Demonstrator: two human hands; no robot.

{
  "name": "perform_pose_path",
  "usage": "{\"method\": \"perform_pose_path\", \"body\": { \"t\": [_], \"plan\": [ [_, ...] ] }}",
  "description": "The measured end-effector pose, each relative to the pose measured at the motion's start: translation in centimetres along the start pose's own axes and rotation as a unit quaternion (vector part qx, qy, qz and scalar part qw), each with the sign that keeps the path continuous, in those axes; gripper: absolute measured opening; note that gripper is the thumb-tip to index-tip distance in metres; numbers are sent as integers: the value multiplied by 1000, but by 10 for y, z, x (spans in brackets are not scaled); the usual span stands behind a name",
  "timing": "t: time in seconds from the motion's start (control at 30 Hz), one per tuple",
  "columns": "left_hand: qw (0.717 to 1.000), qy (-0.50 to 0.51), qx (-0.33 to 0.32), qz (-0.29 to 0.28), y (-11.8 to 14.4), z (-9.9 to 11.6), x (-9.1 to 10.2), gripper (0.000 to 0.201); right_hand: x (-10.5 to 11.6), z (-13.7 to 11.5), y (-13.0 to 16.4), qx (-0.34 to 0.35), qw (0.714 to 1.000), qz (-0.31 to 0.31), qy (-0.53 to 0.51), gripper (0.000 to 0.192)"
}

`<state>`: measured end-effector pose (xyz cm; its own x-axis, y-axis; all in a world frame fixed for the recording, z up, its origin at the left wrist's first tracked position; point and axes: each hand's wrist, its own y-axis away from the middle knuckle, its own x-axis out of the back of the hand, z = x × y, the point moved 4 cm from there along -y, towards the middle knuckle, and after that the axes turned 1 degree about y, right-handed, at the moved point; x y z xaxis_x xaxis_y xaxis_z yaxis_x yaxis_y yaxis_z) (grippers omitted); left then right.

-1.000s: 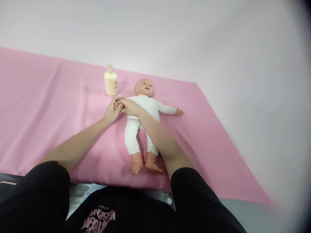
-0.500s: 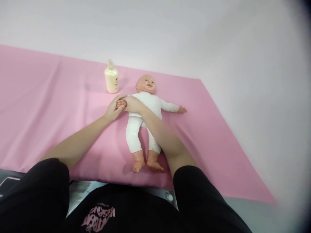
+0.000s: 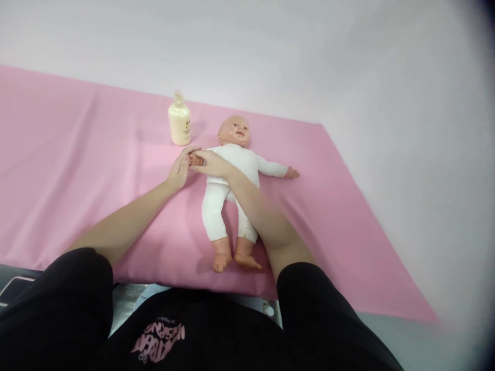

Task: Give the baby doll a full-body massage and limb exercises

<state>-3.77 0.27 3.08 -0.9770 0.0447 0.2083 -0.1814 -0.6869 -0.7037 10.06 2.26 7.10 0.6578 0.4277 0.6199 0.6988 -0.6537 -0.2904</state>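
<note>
A baby doll (image 3: 243, 159) in a white top and white trousers lies on its back, its head toward the far edge. My left hand (image 3: 180, 169) curls about the doll's hand on the left side, thumb and fingers bent. Reaching across the doll's belly, my right hand (image 3: 211, 163) is closed around the wrist of that same arm, right beside my left. Between my hands the doll's small fist (image 3: 196, 160) shows. The doll's other arm is stretched out to the right, and both its bare feet point toward me.
A pump bottle (image 3: 180, 122) of pale cream stands upright just beyond my left hand. The pink mat (image 3: 328, 221) spreads under the doll, with folds at left. White wall or surface (image 3: 270, 62) lies behind it. A dark flat object with a light rim (image 3: 15, 288) is at lower left.
My right hand has shifted slightly along the doll's arm, with its thumb now in sight. My left hand's fingers have drawn back a little from the doll's fist. The view has moved slightly.
</note>
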Motion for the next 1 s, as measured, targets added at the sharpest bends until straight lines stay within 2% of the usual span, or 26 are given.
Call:
{"method": "perform_pose_path", "body": {
  "t": [0.17, 0.4, 0.57, 0.77, 0.87, 1.0],
  "plan": [
    [1000, 22, 19, -5, 2, -6, -2, 61, 1, -8, 3, 3, 1000, -2, -21, 30],
    [999, 13, 31, -15, 1, -12, -2, 61, -1, -5, 2, -10, 1000, -13, -18, 28],
    [999, -5, 32, -23, 0, -19, -3, 74, -1, -2, 2, -24, 999, 9, -24, 30],
    [999, -36, 20, -24, 1, -20, -4, 61, 2, -1, 6, -81, 995, 37, -46, 46],
    [999, -35, 10, -15, 0, -19, -4, 58, 3, -2, 6, -75, 996, 35, -37, 50],
    [1000, -22, 5, -13, -1, -18, -4, 58, 0, -3, 4, -50, 997, 6, -66, 46]
  ]
}}
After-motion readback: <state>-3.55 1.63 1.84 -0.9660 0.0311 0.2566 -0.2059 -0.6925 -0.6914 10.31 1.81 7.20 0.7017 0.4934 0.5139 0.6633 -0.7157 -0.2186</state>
